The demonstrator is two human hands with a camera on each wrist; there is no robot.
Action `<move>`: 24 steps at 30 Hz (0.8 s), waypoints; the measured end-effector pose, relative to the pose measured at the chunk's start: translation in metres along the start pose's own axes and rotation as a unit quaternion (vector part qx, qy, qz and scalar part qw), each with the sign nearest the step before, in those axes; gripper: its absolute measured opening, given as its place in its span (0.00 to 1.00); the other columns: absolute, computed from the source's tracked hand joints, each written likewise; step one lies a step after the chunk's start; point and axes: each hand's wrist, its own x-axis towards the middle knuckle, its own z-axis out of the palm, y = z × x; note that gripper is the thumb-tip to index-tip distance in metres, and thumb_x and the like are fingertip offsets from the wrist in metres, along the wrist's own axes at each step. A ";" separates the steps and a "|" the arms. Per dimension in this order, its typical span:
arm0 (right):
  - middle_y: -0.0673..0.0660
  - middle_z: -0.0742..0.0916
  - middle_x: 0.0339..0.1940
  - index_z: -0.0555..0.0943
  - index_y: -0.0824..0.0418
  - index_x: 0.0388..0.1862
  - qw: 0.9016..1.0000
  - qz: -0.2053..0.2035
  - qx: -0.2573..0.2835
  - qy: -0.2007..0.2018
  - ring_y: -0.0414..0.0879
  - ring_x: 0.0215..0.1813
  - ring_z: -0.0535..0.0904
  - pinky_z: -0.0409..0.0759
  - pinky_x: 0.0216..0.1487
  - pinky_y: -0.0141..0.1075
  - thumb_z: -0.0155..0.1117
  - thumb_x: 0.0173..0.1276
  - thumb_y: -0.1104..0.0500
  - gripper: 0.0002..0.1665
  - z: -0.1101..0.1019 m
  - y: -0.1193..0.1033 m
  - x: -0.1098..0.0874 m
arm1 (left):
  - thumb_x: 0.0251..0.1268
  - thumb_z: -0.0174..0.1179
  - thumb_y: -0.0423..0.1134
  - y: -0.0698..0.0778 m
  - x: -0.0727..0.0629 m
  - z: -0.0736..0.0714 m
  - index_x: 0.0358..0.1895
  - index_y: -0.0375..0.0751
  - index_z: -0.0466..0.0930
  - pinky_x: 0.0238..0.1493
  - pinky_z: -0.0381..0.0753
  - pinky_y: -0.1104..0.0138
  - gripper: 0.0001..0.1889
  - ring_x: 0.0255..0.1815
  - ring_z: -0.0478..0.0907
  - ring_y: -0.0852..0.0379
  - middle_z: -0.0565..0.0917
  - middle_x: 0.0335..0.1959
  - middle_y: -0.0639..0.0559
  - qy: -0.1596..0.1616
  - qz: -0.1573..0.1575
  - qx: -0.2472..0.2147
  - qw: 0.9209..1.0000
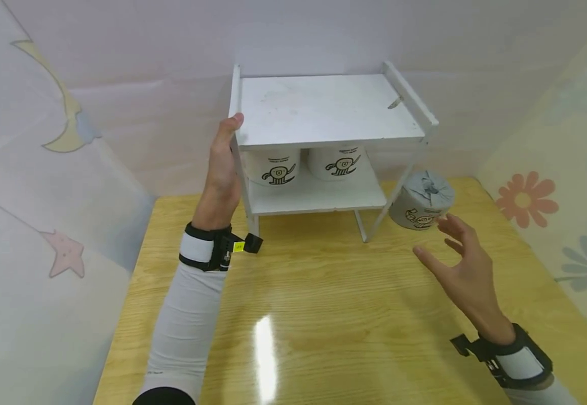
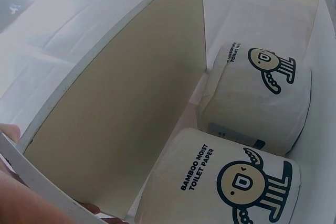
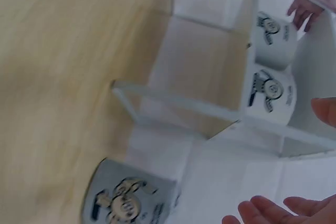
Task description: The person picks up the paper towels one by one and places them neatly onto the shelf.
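A small white two-tier shelf (image 1: 331,109) stands on a wooden table. My left hand (image 1: 224,163) grips its left side at the upper board, with the thumb over the edge and some fingertips (image 2: 89,206) showing on the inner side. Two white toilet paper rolls, a left one (image 1: 273,166) and a right one (image 1: 335,163), stand side by side on the lower board. To the right of the shelf, a grey-wrapped toilet paper roll (image 1: 421,202) with a twisted top sits on the table. Just in front of it my right hand (image 1: 467,270) is held with thumb and fingers spread, holding nothing.
The wooden table (image 1: 323,292) extends in front of the shelf, with a light reflection on it. Behind it hangs a pale wall covering (image 1: 171,124). Printed side panels stand left and right, the right one bearing flowers (image 1: 526,199).
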 end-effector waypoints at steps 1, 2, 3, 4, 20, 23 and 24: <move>0.60 0.75 0.67 0.61 0.46 0.77 1.000 0.012 -0.011 -0.001 0.49 0.67 0.70 0.65 0.62 0.24 0.78 0.56 0.63 0.53 -0.003 0.005 -0.003 | 0.72 0.42 0.56 0.000 0.000 0.000 0.77 0.47 0.50 0.73 0.38 0.57 0.35 0.74 0.45 0.63 0.52 0.75 0.56 -0.003 0.002 -0.001 1.000; 0.60 0.74 0.68 0.59 0.46 0.78 1.000 0.023 -0.019 -0.002 0.51 0.68 0.69 0.63 0.63 0.23 0.78 0.56 0.62 0.55 -0.007 0.010 -0.006 | 0.72 0.42 0.56 0.000 0.000 0.001 0.77 0.47 0.50 0.73 0.39 0.57 0.35 0.74 0.46 0.63 0.52 0.75 0.56 -0.005 0.005 -0.001 1.000; 0.59 0.73 0.70 0.57 0.45 0.79 0.999 0.034 -0.026 0.000 0.53 0.69 0.68 0.62 0.64 0.23 0.78 0.57 0.61 0.56 -0.010 0.014 -0.009 | 0.72 0.41 0.56 -0.001 0.000 0.001 0.77 0.47 0.50 0.73 0.39 0.57 0.35 0.73 0.46 0.63 0.53 0.75 0.56 -0.006 0.007 -0.001 1.000; 0.59 0.72 0.71 0.56 0.44 0.79 0.999 0.043 -0.030 0.002 0.53 0.70 0.67 0.61 0.65 0.24 0.78 0.57 0.60 0.57 -0.012 0.018 -0.011 | 0.72 0.41 0.56 -0.001 0.000 0.001 0.78 0.47 0.50 0.73 0.39 0.58 0.35 0.73 0.46 0.64 0.52 0.75 0.56 -0.007 0.008 0.001 1.000; 0.60 0.55 0.80 0.41 0.49 0.82 0.991 0.124 -0.052 -0.017 0.62 0.77 0.50 0.50 0.71 0.61 0.76 0.60 0.52 0.65 -0.031 0.054 -0.017 | 0.72 0.41 0.57 0.000 -0.001 0.000 0.78 0.49 0.49 0.74 0.36 0.55 0.35 0.74 0.43 0.63 0.51 0.76 0.56 -0.004 0.001 0.009 1.000; 0.62 0.53 0.80 0.38 0.50 0.82 0.988 0.140 -0.056 -0.025 0.67 0.76 0.49 0.52 0.65 0.69 0.75 0.61 0.50 0.66 -0.031 0.057 -0.015 | 0.71 0.41 0.57 -0.001 0.000 0.000 0.77 0.49 0.49 0.73 0.36 0.54 0.35 0.73 0.44 0.62 0.52 0.74 0.56 -0.012 0.007 0.006 1.000; 0.62 0.53 0.80 0.38 0.50 0.82 0.987 0.145 -0.056 -0.027 0.68 0.76 0.49 0.52 0.64 0.71 0.75 0.61 0.49 0.66 -0.031 0.059 -0.014 | 0.71 0.41 0.57 -0.002 0.000 0.000 0.77 0.49 0.49 0.73 0.36 0.54 0.35 0.73 0.44 0.62 0.53 0.73 0.56 -0.015 0.010 0.005 1.000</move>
